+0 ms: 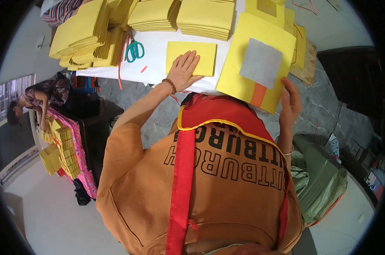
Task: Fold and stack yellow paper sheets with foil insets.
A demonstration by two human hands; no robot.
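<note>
My left hand (185, 70), with a beaded bracelet at its wrist, lies flat on a small yellow folded paper piece (207, 55) on the white-covered table. Its fingers are stretched out. At the right, my right hand (289, 102) has its bent fingers at the right edge of a large yellow paper sheet (235, 63), with the thumb hidden. That sheet carries a grey rectangle (262, 61) and an orange strip (258, 94), and its near corner juts past the table's front edge. Teal-handled scissors (135, 51) lie left of the folded piece.
Stacks of yellow folded paper (205, 19) line the table's far side, with more piles (82, 32) at left. A red scrap (144, 69) lies near the scissors. Leftward, another person (41, 100) works over yellow bundles (62, 142). A green covered bundle (322, 182) stands at right.
</note>
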